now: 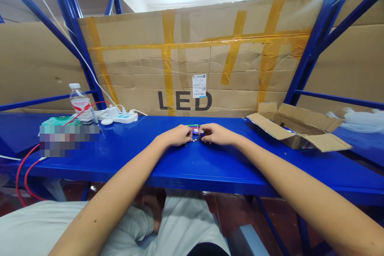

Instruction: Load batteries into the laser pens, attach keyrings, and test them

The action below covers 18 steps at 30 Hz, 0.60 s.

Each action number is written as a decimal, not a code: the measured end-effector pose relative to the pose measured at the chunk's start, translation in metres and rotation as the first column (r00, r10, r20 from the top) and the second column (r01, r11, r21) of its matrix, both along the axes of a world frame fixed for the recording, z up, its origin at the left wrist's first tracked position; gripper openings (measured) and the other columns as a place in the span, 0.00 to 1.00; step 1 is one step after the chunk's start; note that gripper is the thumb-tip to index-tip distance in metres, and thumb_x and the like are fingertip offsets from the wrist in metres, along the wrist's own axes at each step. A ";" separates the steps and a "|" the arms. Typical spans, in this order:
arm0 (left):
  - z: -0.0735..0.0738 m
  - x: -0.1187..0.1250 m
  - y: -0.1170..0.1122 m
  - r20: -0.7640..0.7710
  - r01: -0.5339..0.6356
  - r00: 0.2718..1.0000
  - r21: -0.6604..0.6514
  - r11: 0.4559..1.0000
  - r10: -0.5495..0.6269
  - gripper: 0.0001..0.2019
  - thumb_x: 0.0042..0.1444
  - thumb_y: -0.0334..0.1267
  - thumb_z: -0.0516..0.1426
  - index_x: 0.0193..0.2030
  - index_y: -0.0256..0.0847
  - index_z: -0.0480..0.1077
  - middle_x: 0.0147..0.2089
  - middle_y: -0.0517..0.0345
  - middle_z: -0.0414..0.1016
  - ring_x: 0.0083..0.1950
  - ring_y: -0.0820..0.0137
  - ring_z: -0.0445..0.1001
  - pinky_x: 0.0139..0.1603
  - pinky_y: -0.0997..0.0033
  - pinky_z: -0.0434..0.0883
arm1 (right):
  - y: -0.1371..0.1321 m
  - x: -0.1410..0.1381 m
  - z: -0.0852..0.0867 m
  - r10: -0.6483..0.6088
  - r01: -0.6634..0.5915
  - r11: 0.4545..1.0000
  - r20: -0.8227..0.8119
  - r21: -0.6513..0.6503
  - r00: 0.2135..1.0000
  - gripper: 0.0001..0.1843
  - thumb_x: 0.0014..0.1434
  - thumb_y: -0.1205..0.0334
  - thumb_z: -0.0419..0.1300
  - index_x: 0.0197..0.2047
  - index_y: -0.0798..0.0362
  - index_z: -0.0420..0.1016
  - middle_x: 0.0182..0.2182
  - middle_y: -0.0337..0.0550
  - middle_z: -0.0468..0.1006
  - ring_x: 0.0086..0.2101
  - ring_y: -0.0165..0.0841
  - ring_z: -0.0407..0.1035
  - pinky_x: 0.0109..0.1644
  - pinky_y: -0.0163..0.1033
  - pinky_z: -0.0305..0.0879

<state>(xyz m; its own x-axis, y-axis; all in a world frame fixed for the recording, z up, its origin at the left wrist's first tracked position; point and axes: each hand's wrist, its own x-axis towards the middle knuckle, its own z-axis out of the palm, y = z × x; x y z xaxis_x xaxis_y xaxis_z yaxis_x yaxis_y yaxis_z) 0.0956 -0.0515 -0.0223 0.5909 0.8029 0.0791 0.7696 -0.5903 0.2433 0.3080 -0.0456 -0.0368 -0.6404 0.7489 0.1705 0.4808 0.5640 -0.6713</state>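
Observation:
Both my hands rest on the blue metal shelf, close together near its middle. My left hand has its fingers curled inward over some tiny parts that are too small to name. My right hand is closed in a pinch on a small dark cylindrical piece. Between and just behind the hands lies a small bundle of coloured, pen-like items. A few tiny silvery bits lie on the shelf beneath the fingers.
An open cardboard box sits to the right. At the left stand a water bottle, a white power strip with red cables, and a green packet. A taped cardboard wall marked "LED" closes the back.

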 end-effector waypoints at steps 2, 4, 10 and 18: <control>0.001 -0.001 0.000 -0.010 -0.003 1.000 0.006 1.000 0.003 0.06 0.55 0.37 0.56 0.33 0.38 0.72 0.29 0.55 0.75 0.29 0.70 0.70 0.30 0.73 0.61 | 0.000 0.000 0.000 0.008 -0.009 0.999 -0.027 -0.050 1.000 0.09 0.50 0.67 0.58 0.38 0.54 0.71 0.27 0.37 0.73 0.26 0.28 0.67 0.30 0.34 0.65; 0.004 0.000 -0.002 0.051 0.009 0.999 0.081 0.997 -0.013 0.07 0.56 0.37 0.55 0.33 0.38 0.73 0.30 0.55 0.76 0.30 0.69 0.70 0.31 0.73 0.62 | 0.000 -0.001 0.001 0.004 -0.009 0.996 -0.061 -0.087 0.998 0.09 0.50 0.67 0.57 0.37 0.55 0.72 0.27 0.39 0.74 0.27 0.29 0.67 0.30 0.34 0.66; 0.008 0.007 -0.006 0.305 0.083 0.933 0.337 0.938 -0.192 0.09 0.60 0.35 0.53 0.41 0.40 0.74 0.40 0.55 0.79 0.41 0.69 0.74 0.44 0.72 0.66 | -0.002 -0.004 0.002 -0.019 0.004 0.991 -0.120 -0.132 0.993 0.10 0.51 0.68 0.58 0.38 0.56 0.74 0.27 0.40 0.75 0.27 0.29 0.68 0.30 0.35 0.67; 0.006 0.009 -0.008 0.159 0.208 0.946 0.372 0.904 -0.283 0.12 0.63 0.32 0.51 0.46 0.40 0.75 0.43 0.51 0.77 0.45 0.68 0.73 0.48 0.70 0.67 | -0.003 -0.005 0.003 -0.006 -0.023 0.987 -0.177 -0.159 0.984 0.11 0.52 0.66 0.59 0.40 0.57 0.76 0.26 0.41 0.76 0.26 0.29 0.68 0.31 0.35 0.67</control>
<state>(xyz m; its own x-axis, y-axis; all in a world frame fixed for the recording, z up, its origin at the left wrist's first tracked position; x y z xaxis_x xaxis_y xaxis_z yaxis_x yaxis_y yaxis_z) 0.1049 -0.0595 -0.0167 0.7063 0.5336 0.4653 0.5443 -0.8295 0.1250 0.3025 -0.0481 -0.0337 -0.6176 0.7701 0.1599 0.3420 0.4460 -0.8271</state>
